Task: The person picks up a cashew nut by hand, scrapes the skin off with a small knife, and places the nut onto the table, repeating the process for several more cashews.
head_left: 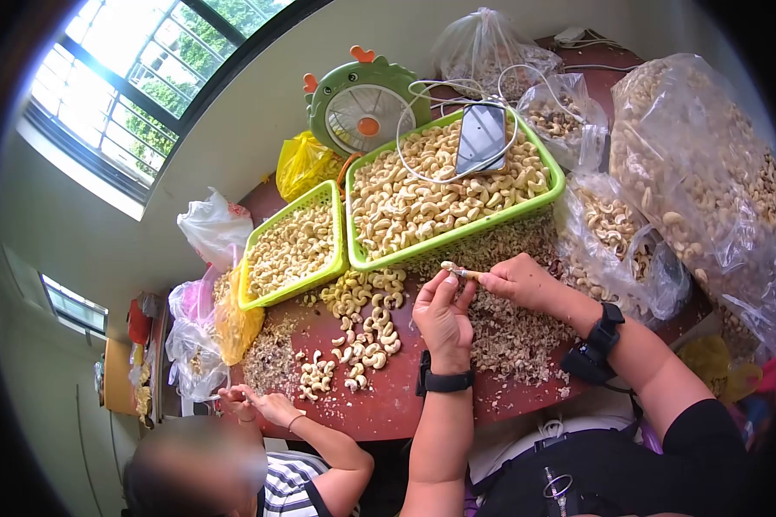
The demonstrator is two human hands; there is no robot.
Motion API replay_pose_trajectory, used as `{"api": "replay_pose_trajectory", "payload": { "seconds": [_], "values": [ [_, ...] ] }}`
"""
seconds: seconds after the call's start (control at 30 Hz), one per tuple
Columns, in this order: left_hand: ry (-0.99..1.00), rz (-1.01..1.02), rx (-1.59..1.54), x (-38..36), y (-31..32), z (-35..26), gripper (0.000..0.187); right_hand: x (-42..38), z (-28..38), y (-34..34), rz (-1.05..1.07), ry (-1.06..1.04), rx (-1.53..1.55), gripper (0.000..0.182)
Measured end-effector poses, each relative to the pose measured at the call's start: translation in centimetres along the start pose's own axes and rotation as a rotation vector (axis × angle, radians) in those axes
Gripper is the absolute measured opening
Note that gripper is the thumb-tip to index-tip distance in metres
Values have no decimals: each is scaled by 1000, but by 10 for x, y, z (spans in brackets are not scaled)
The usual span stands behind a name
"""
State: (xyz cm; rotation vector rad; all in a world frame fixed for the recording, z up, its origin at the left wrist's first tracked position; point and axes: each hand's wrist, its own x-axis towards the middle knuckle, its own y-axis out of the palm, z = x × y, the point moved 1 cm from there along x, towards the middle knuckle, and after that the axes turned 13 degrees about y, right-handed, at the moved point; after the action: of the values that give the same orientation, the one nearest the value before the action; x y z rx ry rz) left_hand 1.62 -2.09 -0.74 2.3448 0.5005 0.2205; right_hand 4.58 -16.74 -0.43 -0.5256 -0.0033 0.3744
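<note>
The reddish-brown table (409, 398) stands near a pale wall (233, 95) with a barred window (138, 86). In the head view, the left hand (444, 320) pinches a cashew (449, 265) between thumb and finger, above the table's middle, inward from its near edge. This nut is small, pale cream and curved; its long axis lies roughly sideways, one end toward the knife (467, 273). The right hand (516, 283) grips the knife's handle, fingers closed. Behind is the large green basket (457, 234) of cashews.
</note>
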Motion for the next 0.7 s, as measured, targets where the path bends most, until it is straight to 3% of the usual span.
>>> {"api": "replay_pose_trajectory", "payload": {
  "seconds": [0.53, 0.6, 0.7],
  "values": [
    [-27, 10, -66, 0, -2, 2, 9, 2, -7, 1, -15, -10, 73, 48],
    [-57, 11, -46, 0, -3, 4, 20, 2, -8, 1, -5, -4, 75, 49],
    [-61, 21, -51, 0, -1, 4, 18, 0, -3, 0, 15, 50, 57, 48]
  ]
}}
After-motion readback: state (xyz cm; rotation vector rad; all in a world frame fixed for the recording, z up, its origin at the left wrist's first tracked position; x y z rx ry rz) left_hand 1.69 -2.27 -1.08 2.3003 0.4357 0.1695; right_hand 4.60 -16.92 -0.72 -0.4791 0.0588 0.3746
